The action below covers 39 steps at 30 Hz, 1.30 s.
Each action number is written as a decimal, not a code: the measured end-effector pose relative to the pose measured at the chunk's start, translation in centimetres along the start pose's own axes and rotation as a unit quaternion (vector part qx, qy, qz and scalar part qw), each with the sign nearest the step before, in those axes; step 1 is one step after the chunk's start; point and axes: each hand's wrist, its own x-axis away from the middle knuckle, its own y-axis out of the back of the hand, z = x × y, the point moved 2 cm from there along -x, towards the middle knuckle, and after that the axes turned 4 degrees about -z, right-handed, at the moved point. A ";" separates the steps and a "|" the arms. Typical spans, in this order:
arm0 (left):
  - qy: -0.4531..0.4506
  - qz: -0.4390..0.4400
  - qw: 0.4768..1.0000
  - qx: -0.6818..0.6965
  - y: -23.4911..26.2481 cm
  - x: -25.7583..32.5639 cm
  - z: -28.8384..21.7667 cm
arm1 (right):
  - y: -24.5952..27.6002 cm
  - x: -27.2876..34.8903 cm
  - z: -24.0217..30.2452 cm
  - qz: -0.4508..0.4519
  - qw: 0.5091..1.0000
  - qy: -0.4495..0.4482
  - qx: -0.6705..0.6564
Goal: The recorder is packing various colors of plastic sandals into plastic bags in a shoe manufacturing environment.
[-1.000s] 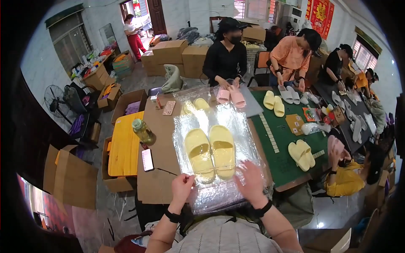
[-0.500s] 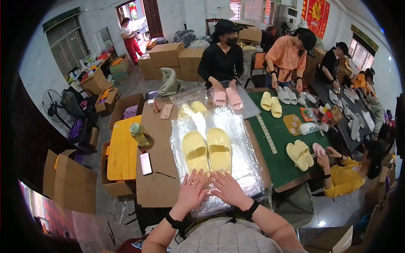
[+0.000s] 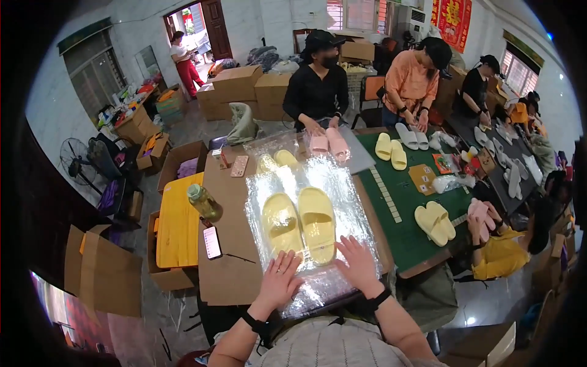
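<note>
In the lower middle of the frame, the left hand (image 3: pixel 281 278) lies palm down, its fingers straight and a little apart, holding nothing; their tips are at the heel of the left slipper (image 3: pixel 278 214). The right hand (image 3: pixel 359 264), just right of centre, has its fingers spread wider, likewise empty, and reaches up beside the heel of the right slipper (image 3: pixel 317 220). Whether either hand presses down, I cannot tell. Both slippers are yellow and lie side by side at the centre, toes toward the top of the frame, under shiny clear film (image 3: pixel 358 214).

The film covers the middle of the desk (image 3: pixel 229 284). Left of it lie a lit phone (image 3: pixel 212 243), a green bottle (image 3: pixel 205 203) and, higher up, a pink phone (image 3: pixel 239 166). Toward the upper middle, a person in black (image 3: pixel 315 88) handles pink slippers (image 3: pixel 337 144).

On the green mat (image 3: pixel 391 244), right of centre, a yellow pair (image 3: pixel 435 224) lies near the lower edge; another yellow pair (image 3: pixel 398 157) and a grey pair (image 3: pixel 406 136) lie near the top, by a person in orange (image 3: pixel 411 79). At the right, a person in yellow (image 3: pixel 501 257) holds a pink slipper (image 3: pixel 480 215).
</note>
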 end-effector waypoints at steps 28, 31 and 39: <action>0.011 -0.009 1.000 0.023 -0.3 0.4 0.2 | 0.1 0.9 -3.3 -0.038 0.992 -0.035 0.111; 0.010 -0.011 1.000 0.017 0.0 0.5 0.3 | 1.7 -0.8 -1.1 -0.120 0.985 -0.041 0.114; 0.025 0.006 1.000 0.008 -0.4 0.5 0.1 | -0.7 -9.1 6.4 -0.107 0.990 -0.042 -0.084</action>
